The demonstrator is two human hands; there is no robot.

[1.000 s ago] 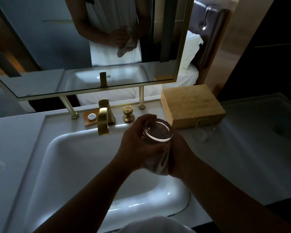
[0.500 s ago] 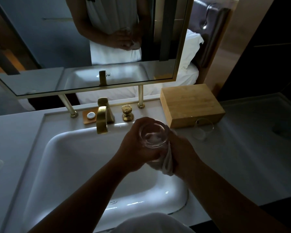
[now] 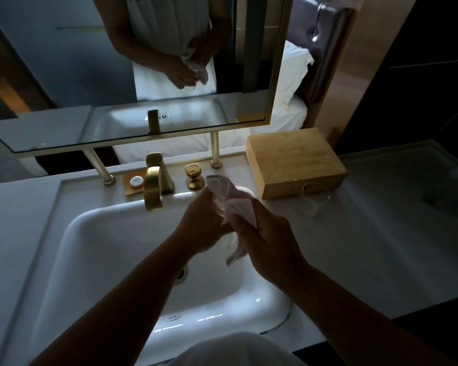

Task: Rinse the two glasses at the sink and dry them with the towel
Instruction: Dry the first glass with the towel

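Over the white sink [image 3: 95,260], my left hand [image 3: 201,223] grips a clear glass [image 3: 220,206] that is mostly hidden by a white towel [image 3: 236,204]. My right hand [image 3: 265,241] holds the towel, which is draped over the glass with its loose end hanging down toward the basin. A second clear glass [image 3: 313,199] stands upright on the counter to the right, just in front of the wooden box.
A gold faucet [image 3: 154,186] and gold handle [image 3: 194,176] stand behind the basin. A wooden box [image 3: 294,161] sits at the back right. A small tray with a white cap [image 3: 136,182] lies left of the faucet. A mirror [image 3: 143,75] hangs above.
The glass was open side up with the towel bunched beneath it; the towel has since come up over the glass and covers it. Both hands stay over the basin.
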